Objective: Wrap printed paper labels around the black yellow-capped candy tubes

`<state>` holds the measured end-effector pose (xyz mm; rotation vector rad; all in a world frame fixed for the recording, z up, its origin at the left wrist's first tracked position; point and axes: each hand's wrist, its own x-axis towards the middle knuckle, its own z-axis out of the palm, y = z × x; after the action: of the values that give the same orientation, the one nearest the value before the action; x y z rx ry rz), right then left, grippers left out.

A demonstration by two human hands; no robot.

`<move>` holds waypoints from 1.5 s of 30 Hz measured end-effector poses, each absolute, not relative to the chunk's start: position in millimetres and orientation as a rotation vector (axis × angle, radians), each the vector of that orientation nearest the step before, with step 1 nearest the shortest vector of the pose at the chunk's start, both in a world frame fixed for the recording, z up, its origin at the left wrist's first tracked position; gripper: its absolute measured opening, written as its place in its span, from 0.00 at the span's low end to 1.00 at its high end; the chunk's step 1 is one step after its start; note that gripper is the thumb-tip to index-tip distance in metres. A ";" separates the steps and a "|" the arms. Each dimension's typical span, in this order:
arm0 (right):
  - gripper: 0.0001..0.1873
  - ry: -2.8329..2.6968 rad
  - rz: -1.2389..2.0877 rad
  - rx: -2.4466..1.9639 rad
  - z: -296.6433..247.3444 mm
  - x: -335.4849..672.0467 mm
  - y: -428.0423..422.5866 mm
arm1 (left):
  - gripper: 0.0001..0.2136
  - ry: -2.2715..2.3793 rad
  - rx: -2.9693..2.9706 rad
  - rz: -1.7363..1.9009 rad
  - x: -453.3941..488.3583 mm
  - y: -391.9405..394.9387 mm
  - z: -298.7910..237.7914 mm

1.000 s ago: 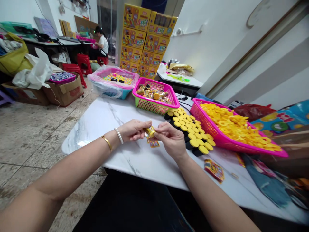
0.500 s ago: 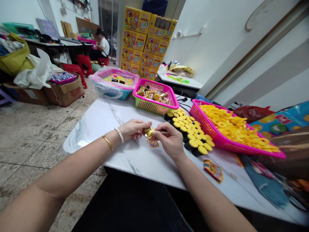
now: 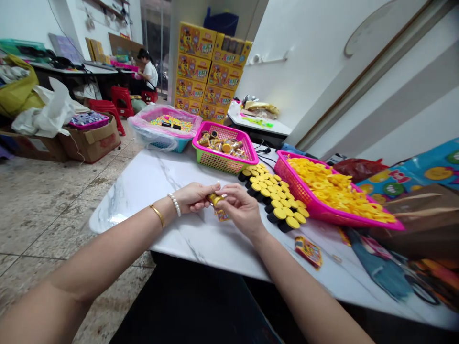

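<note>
My left hand (image 3: 193,197) and my right hand (image 3: 239,209) meet over the white marble table (image 3: 150,179), both pinching a small yellow labelled tube (image 3: 215,198) between their fingertips. A loose orange sticker (image 3: 221,215) lies on the table just under the hands. To the right of my right hand stands a block of black tubes with yellow caps (image 3: 272,198), set in rows. Behind it a pink-rimmed green basket (image 3: 218,165) holds several labelled tubes.
A pink basket of yellow rings (image 3: 311,205) sits at the right, and a bag-lined basket of coloured pieces (image 3: 163,126) at the back. A sticker pack (image 3: 308,251) lies near the front edge. Yellow cartons (image 3: 211,71) are stacked behind; a person (image 3: 147,74) sits far left.
The hands keep their hold on the tube and have closed tighter over it. The camera has shifted a little, so everything sits slightly lower-left in view.
</note>
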<state>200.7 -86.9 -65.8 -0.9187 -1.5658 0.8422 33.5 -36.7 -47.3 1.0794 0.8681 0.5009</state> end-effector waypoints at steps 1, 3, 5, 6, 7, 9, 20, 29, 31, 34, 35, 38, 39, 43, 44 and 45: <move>0.12 -1.628 0.795 -0.941 -66.4 199.4 -89.1 | 0.24 0.855 1.083 0.501 33.2 -36.8 -48.2; 0.12 -1.723 0.679 -0.987 -68.2 196.8 -93.6 | 0.25 0.821 1.088 0.500 32.4 -36.5 -50.4; 0.09 -1.782 0.566 -1.015 -67.8 195.8 -94.7 | 0.25 0.808 1.076 0.508 31.4 -35.3 -51.8; 0.08 -1.817 0.506 -1.030 -65.2 196.4 -92.6 | 0.25 0.815 1.060 0.525 30.9 -34.5 -51.9; 0.07 -1.855 0.435 -1.054 -60.2 197.7 -88.2 | 0.25 0.828 1.040 0.545 30.3 -33.7 -51.4; 0.06 -1.883 0.257 -1.131 -42.2 202.7 -72.0 | 0.25 0.878 0.995 0.601 29.1 -32.6 -49.3; 0.08 -1.935 -0.044 -1.369 -14.2 226.2 -34.8 | 0.09 1.015 1.082 0.768 31.9 -31.1 -44.9; 0.07 -2.230 0.029 -1.410 -79.9 213.8 -50.6 | 0.11 1.148 1.246 0.807 34.9 -25.6 -52.0; 0.07 -2.176 0.024 -1.326 -78.2 215.3 -51.6 | 0.12 1.179 1.235 0.837 34.5 -25.4 -51.3; 0.07 -2.060 0.010 -1.164 -75.4 217.8 -56.4 | 0.15 1.173 1.271 0.786 33.3 -29.0 -48.1; 0.07 -2.027 0.005 -1.115 -74.9 218.0 -58.2 | 0.15 1.146 1.295 0.739 32.9 -30.6 -47.1; 0.06 -1.964 0.065 -1.031 -73.4 216.0 -62.3 | 0.15 1.019 1.307 0.653 31.7 -32.8 -46.2; 0.06 -1.934 0.114 -1.033 -72.4 215.1 -63.1 | 0.15 0.991 1.286 0.677 31.2 -32.1 -46.7; 0.20 -1.643 0.430 -1.192 -66.7 214.9 -63.3 | 0.13 1.021 1.262 0.825 30.5 -25.7 -51.6; 0.21 -1.565 0.521 -1.251 -65.6 215.9 -62.8 | 0.12 1.055 1.303 0.825 30.7 -24.8 -52.9; 0.20 -1.508 0.598 -1.310 -64.9 216.9 -62.4 | 0.12 1.092 1.367 0.805 31.0 -24.6 -54.1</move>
<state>216.9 -62.4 -64.9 -1.3099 -1.5077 0.5984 31.0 -24.6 -54.1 1.3665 1.0924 0.8046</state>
